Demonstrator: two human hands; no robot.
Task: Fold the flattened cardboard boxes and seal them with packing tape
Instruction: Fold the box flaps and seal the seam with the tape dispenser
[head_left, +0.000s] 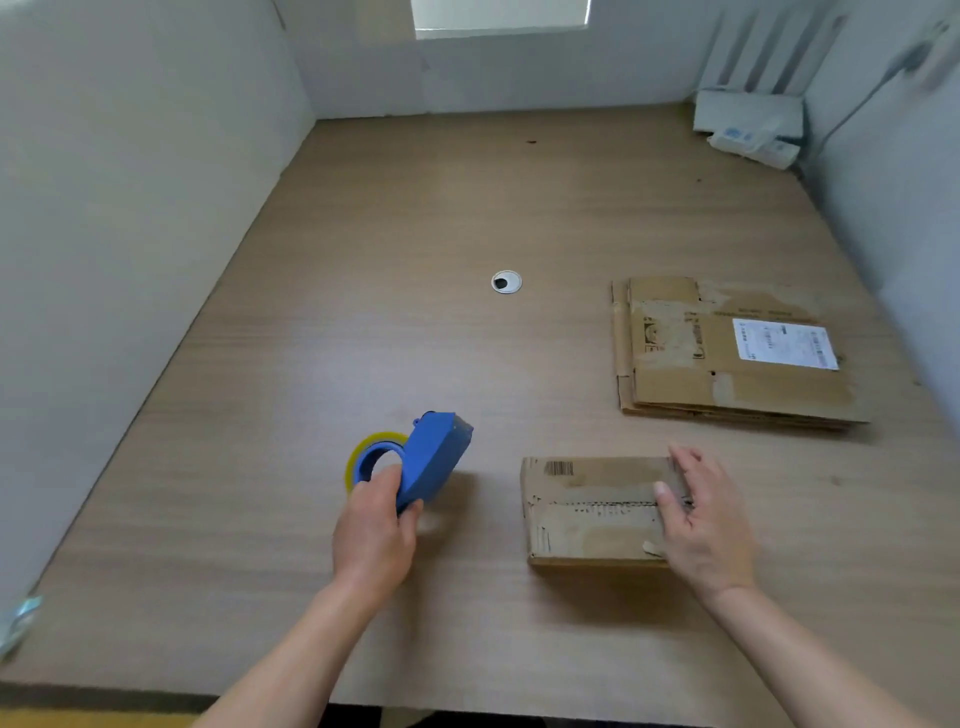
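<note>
A small folded cardboard box (592, 512) with a barcode and worn tape marks stands on the wooden table (363, 322), near its front. My right hand (701, 519) rests on the box's right end, fingers fairly straight, thumb on the top seam. My left hand (376, 530) grips a blue tape dispenser (434, 460) holding a yellowish tape roll (363, 452), lifted a little to the left of the box. A stack of flattened cardboard boxes (727, 358) with a white shipping label lies further back on the right.
A round cable grommet (506, 282) sits mid-table. White packets (748, 130) lie in the far right corner, with a cable (857, 98) running down the wall there. White partition walls close the table on the left, back and right. A crumpled wrapper (18, 623) lies at the front left edge.
</note>
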